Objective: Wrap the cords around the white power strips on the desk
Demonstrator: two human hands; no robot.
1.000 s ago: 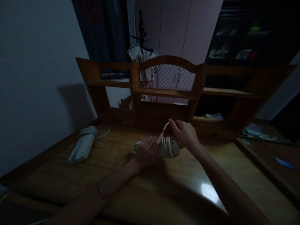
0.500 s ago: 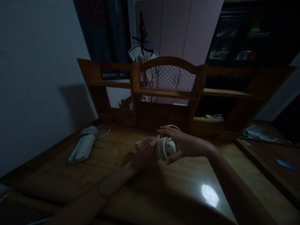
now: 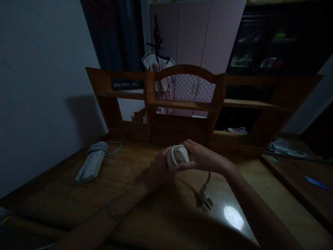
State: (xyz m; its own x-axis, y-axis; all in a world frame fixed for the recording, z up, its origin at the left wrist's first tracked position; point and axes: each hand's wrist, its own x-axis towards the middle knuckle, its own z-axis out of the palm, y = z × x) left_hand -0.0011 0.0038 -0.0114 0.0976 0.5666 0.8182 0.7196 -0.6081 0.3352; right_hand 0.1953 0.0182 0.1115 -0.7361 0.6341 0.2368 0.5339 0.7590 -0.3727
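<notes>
Both hands are closed on a cord-wound power strip (image 3: 177, 155), held just above the middle of the worktop (image 3: 130, 198). The left hand (image 3: 157, 168) grips its left end and the right hand (image 3: 201, 159) its right. Its plug (image 3: 206, 202) dangles below. A second strip (image 3: 91, 163) lies far left.

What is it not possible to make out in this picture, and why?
Power strip, head view: the wound cord, the left hand and the right hand cover it; sockets hidden.
Plug, head view: small and dim; prong count unclear.
Cabinet, head view: too dark to name its contents.
Blue thing at right, head view: too small to identify.
</notes>
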